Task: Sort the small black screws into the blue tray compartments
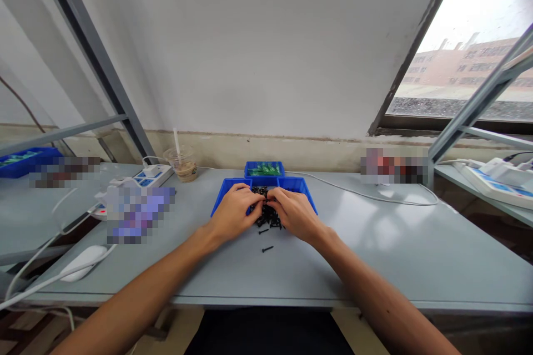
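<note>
My left hand [234,212] and my right hand [293,212] rest side by side over a pile of small black screws [268,215] at the front of a blue tray [302,184]. Both hands have their fingers curled into the pile, fingertips meeting near the tray's middle. What the fingertips pinch is hidden. Two loose black screws [267,248] lie on the grey table just in front of the hands. Behind the tray stands a smaller blue bin [264,168] holding green parts.
A plastic cup with a straw [182,163], a white power strip [146,176] and a white mouse [81,262] sit on the left. White cables [358,193] run across the grey table [416,255]. Another blue bin [23,161] sits far left; a window is at right.
</note>
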{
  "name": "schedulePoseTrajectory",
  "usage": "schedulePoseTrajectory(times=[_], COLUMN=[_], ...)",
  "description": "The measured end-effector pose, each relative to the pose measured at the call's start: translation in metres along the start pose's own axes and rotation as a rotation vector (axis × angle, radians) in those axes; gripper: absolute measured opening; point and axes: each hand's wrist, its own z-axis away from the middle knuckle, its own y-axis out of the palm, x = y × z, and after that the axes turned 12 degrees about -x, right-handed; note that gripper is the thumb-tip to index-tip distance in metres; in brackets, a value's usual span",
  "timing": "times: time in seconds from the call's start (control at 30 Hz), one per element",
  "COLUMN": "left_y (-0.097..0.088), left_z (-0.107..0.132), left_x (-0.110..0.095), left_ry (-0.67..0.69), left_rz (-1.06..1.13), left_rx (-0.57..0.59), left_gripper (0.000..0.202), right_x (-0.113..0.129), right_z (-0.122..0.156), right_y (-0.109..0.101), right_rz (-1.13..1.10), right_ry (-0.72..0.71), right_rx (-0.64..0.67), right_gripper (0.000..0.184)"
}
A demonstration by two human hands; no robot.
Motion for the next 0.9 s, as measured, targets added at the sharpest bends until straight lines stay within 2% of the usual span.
schedulePoseTrajectory(times=[0.17,0.3,0.63,0.77,0.9], left_y=[0.0011,0.0007,0.0011,0.0011,0.0002], left_z=[0.0006,0.0002,0.0011,0.0009,0.0002], left_x=[-0.0001,0.0003,0.0010,0.0013,0.0006], left_ry=[0.010,-0.003,-0.001,0.000,0.003], left_rz=[0.003,0.001,0.015,0.014,0.020], left_rx=[-0.009,-0.001,0.014,0.011,0.021], left_gripper=[0.023,0.023,0.023,0.023,0.024], right_x=[0.0015,0.0004,0.0016,0.0006,0.0000], right_z=[-0.0012,0.0002,-0.0017,-0.0008,-0.0005], right_y=[0.0000,0.0010,0.0002,0.0006,0.0012], right_rz=[0.038,0.002,0.011,-0.021,-0.019], right_ry=[0.019,0.030,-0.026,-0.033,-0.058], right_rx=[-0.005,-0.018,-0.004,-0.025,-0.035], right_gripper=[0.017,0.012,0.019,0.009,0.009])
